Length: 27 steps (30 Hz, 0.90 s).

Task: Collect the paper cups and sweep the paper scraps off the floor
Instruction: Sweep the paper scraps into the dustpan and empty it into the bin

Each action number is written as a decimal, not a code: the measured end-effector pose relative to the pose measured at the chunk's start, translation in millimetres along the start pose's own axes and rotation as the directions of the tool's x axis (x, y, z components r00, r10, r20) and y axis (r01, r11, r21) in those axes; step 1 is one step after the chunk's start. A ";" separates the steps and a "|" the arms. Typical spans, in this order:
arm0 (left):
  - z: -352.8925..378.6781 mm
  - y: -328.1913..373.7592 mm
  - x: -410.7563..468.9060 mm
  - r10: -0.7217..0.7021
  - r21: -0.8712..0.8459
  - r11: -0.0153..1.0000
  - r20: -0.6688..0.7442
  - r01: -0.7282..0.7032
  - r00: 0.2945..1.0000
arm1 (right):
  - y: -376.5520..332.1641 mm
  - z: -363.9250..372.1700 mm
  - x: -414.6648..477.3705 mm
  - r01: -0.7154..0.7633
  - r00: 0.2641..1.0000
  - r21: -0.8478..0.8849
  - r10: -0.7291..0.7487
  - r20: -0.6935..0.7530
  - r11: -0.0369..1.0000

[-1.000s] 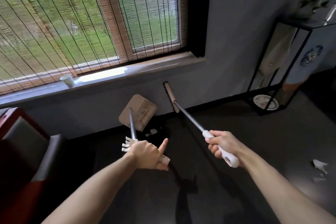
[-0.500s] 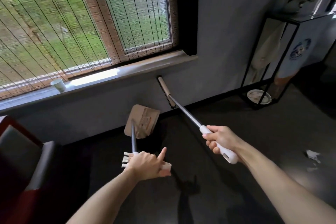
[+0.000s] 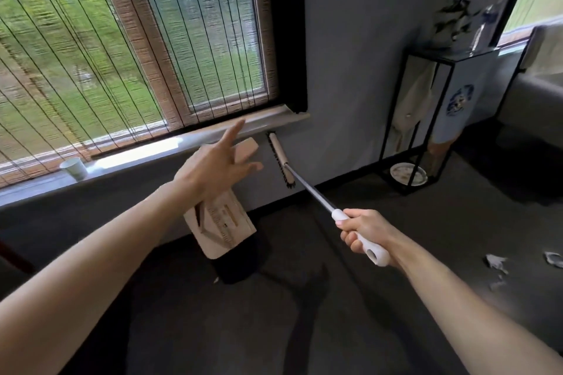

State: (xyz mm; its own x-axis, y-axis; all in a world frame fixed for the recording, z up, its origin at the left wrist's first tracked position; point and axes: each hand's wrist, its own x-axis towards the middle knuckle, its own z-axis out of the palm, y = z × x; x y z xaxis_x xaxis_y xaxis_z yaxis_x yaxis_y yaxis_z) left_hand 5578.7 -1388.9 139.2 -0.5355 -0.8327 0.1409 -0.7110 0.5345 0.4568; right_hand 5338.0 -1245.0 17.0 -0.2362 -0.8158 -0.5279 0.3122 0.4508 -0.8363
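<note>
A white paper cup stands on the window sill at the left, well apart from both hands. Torn paper scraps lie on the dark floor at the far right. The right grip is curled round the white handle of the broom, whose brush head is raised against the grey wall just under the sill's end. The left grip is spread, fingers straight and apart, reaching toward the sill; whether it touches the tilted beige dustpan behind its wrist I cannot tell. A black metal stand at the right holds a plate low down.
</note>
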 end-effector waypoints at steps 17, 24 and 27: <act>168.0 73.8 -42.1 0.418 -0.426 0.876 0.439 -0.225 0.795 | 146.9 -19.1 -180.8 0.073 0.802 0.319 0.134 -0.581 0.945; 223.9 194.8 -152.6 0.714 -0.598 0.693 0.496 -0.402 0.494 | 240.0 -8.9 -307.9 0.242 0.598 0.537 0.312 -0.738 0.808; 241.3 240.6 -201.1 0.777 -0.640 0.629 0.504 -0.440 0.378 | 275.0 -10.1 -358.7 0.326 0.511 0.590 0.387 -0.767 0.738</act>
State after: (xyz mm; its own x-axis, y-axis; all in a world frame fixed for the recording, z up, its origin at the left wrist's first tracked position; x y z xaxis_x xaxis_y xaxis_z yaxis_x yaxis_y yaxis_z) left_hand 5405.3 -1058.0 8.8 -0.9842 0.1737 -0.0345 0.0801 0.6105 0.7880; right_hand 5499.2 -824.8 -25.1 -0.7058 0.0357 -0.7075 0.6965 -0.1471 -0.7023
